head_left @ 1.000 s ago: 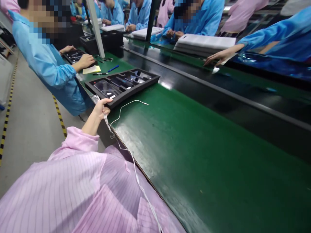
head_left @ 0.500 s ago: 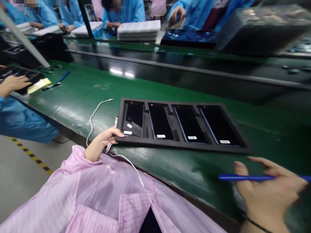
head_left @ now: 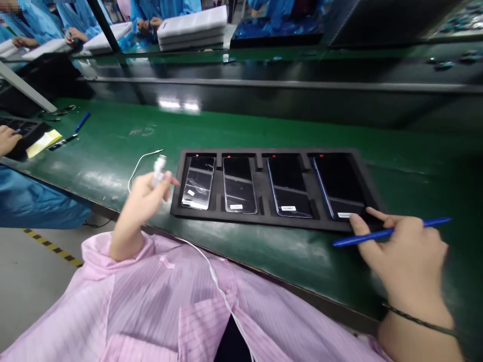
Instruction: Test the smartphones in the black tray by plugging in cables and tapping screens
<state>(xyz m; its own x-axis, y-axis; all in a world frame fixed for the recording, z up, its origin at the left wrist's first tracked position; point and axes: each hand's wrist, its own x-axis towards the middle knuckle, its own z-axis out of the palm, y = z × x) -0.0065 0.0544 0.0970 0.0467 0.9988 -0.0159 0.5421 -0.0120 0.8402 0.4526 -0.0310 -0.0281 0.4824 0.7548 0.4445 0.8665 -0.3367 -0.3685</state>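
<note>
A black foam tray (head_left: 260, 221) with several dark phones, one per slot, lies on the green bench. White labels show near the phones' lower ends. My left hand (head_left: 145, 193), slightly blurred, is closed on a white USB cable plug (head_left: 159, 165) just left of the tray. Across my right hand (head_left: 409, 251) lies a blue pen (head_left: 349, 242), held within the hand. The thumb and index finger of that hand reach around the lower end of the rightmost phone (head_left: 339, 183); whether they grip it I cannot tell.
A thin white cable (head_left: 141, 160) lies left of the tray. Farther left are a yellow paper (head_left: 43, 144), a black pen (head_left: 63, 142), another blue pen (head_left: 82, 122) and a co-worker's hand (head_left: 7, 141). A raised ledge (head_left: 264, 84) runs behind; co-workers in blue sit beyond it.
My left hand has let go of the tray's left edge and lifted with the white plug. My right hand, with the blue pen, has moved forward and left to the rightmost phone.
</note>
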